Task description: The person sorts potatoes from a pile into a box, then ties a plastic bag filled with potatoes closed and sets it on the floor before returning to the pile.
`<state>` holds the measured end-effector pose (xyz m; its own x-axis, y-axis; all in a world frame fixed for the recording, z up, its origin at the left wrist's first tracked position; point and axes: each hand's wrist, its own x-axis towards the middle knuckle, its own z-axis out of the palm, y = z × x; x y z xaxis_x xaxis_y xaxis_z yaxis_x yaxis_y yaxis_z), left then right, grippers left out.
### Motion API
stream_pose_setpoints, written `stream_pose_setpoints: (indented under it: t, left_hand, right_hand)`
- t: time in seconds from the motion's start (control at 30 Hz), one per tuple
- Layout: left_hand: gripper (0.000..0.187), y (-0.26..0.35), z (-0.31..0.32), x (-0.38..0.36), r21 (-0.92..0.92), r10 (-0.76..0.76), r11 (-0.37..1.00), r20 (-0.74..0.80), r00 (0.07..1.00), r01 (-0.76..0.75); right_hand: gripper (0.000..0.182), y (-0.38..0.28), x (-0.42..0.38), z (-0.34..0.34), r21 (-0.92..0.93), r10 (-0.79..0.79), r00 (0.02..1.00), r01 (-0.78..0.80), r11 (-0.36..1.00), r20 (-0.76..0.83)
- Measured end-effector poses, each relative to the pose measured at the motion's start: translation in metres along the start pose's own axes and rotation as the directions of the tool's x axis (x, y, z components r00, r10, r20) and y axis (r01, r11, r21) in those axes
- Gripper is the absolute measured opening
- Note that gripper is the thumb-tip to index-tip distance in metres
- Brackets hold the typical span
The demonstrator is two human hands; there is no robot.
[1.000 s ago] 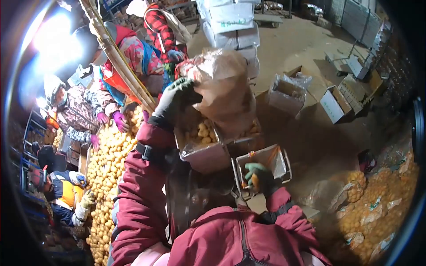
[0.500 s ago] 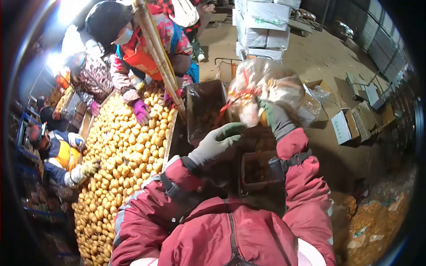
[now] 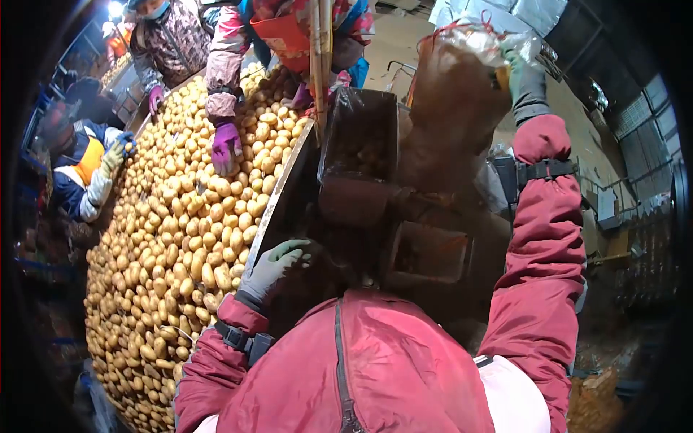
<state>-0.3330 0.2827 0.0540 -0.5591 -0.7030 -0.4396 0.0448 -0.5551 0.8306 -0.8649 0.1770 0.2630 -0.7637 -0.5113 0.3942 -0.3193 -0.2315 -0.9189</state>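
Observation:
My right hand (image 3: 525,78), in a grey-green glove, is raised at the upper right and closed on the gathered top of a large bag (image 3: 456,101). The bag looks brownish and bulky, with crumpled clear plastic and red string at its top; its contents cannot be made out. Low beside the wooden edge (image 3: 268,211) of the potato bin is my left hand (image 3: 276,268), gloved too, fingers loosely apart and holding nothing. Many yellow potatoes (image 3: 180,234) fill the bin on the left.
A plastic-lined crate (image 3: 361,141) with some potatoes stands left of the bag. Nearer me is a smaller box (image 3: 431,252). An upright pole (image 3: 320,65) rises at the bin's corner. Several co-workers stand around the bin, one with a purple glove (image 3: 226,148) on the potatoes.
My right hand has moved up and to the right with the bag, which now hangs upright and stretched. My left hand has drawn back toward the bin's edge, away from the bag.

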Motion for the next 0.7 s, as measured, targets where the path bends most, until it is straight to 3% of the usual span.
stream_pose_setpoints:
  t: [0.07, 0.1, 0.27, 0.3, 0.33, 0.4, 0.43, 0.53, 0.57, 0.6, 0.63, 0.67, 0.7]
  left_hand:
    - [0.034, -0.008, -0.008, -0.008, 0.073, -0.012, 0.997, -0.035, 0.999, 0.014]
    - [0.043, -0.024, -0.025, -0.005, 0.044, -0.03, 0.999, 0.054, 0.998, 0.028]
    - [0.046, -0.043, -0.037, -0.008, 0.005, -0.023, 1.0, 0.163, 0.986, 0.022]
    - [0.047, -0.046, -0.039, -0.011, -0.022, -0.025, 0.999, 0.19, 0.981, 0.03]
    - [0.047, -0.046, -0.038, -0.014, -0.024, -0.033, 0.999, 0.185, 0.982, 0.038]
    - [0.037, -0.049, -0.036, -0.022, -0.131, -0.089, 0.985, 0.178, 0.98, 0.113]
    - [0.037, -0.052, -0.038, -0.026, -0.13, -0.103, 0.984, 0.169, 0.98, 0.125]
    - [0.041, -0.066, -0.05, -0.03, -0.071, -0.086, 0.992, 0.223, 0.971, 0.104]
    - [0.037, -0.073, -0.057, -0.032, -0.023, -0.103, 0.994, 0.165, 0.981, 0.108]
    - [0.037, -0.08, -0.065, -0.036, -0.02, -0.111, 0.993, 0.156, 0.982, 0.116]
    - [0.035, -0.087, -0.073, -0.041, -0.033, -0.145, 0.988, 0.138, 0.98, 0.151]
    - [0.034, -0.093, -0.083, -0.045, -0.047, -0.177, 0.982, 0.119, 0.977, 0.184]
    - [0.03, -0.101, -0.09, -0.05, -0.092, -0.198, 0.974, 0.072, 0.977, 0.205]
  right_hand:
    - [0.03, -0.02, 0.016, -0.002, -0.327, -0.211, 0.977, 0.201, 0.923, 0.007]
    - [0.03, -0.028, 0.015, -0.004, -0.334, -0.215, 0.976, 0.207, 0.92, 0.014]
    - [0.034, -0.097, -0.064, -0.009, -0.237, -0.233, 0.907, 0.327, 0.915, 0.35]
    - [0.038, -0.073, -0.045, -0.018, -0.346, -0.488, 0.761, 0.636, 0.689, 0.427]
    - [0.038, -0.078, -0.061, -0.017, -0.346, -0.48, 0.764, 0.631, 0.694, 0.431]
    - [0.038, -0.099, -0.115, -0.012, -0.143, -0.371, 0.831, 0.462, 0.875, 0.416]
    - [0.04, -0.104, -0.139, -0.006, -0.145, -0.28, 0.881, 0.356, 0.923, 0.381]
    - [0.041, -0.096, -0.186, -0.009, -0.161, -0.23, 0.866, 0.33, 0.93, 0.444]
    - [0.042, -0.093, -0.204, -0.004, -0.053, -0.102, 0.912, 0.134, 0.99, 0.398]
    - [0.042, -0.086, -0.218, -0.006, -0.05, -0.092, 0.912, 0.122, 0.991, 0.399]
    - [0.041, -0.079, -0.231, -0.007, -0.241, -0.332, 0.817, 0.482, 0.843, 0.472]
    - [0.04, -0.075, -0.244, -0.007, -0.369, -0.501, 0.638, 0.759, 0.536, 0.585]
    - [0.04, -0.076, -0.26, -0.003, -0.36, -0.5, 0.639, 0.757, 0.546, 0.584]
